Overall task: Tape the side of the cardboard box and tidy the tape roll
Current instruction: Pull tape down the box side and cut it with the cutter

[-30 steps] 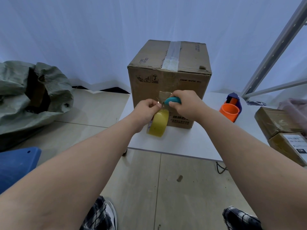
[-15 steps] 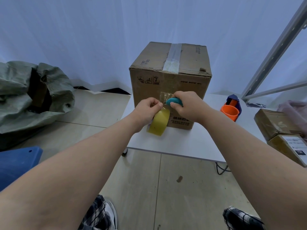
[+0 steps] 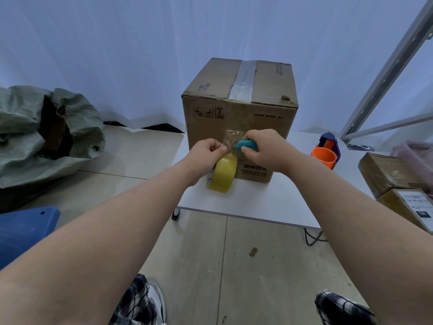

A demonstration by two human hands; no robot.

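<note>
A brown cardboard box (image 3: 239,113) stands on the white table (image 3: 257,202), its top seam sealed with clear tape. In front of its near side my left hand (image 3: 206,153) grips a yellowish tape roll (image 3: 221,175) that hangs below my fingers. A short clear strip of tape (image 3: 232,138) runs up from the roll against the box face. My right hand (image 3: 262,148) is closed on a small teal cutter (image 3: 246,145), pressed at the strip right beside my left thumb.
An orange and purple tape dispenser (image 3: 325,156) sits to the right of the box. Two smaller cardboard parcels (image 3: 393,181) lie at the table's right end. A green sack (image 3: 42,134) and a blue stool (image 3: 23,231) are on the floor at left. A metal frame (image 3: 384,73) rises at right.
Both hands with the roll and the cutter have risen slightly against the box face. The free strip of tape now stands a little taller above my fingers.
</note>
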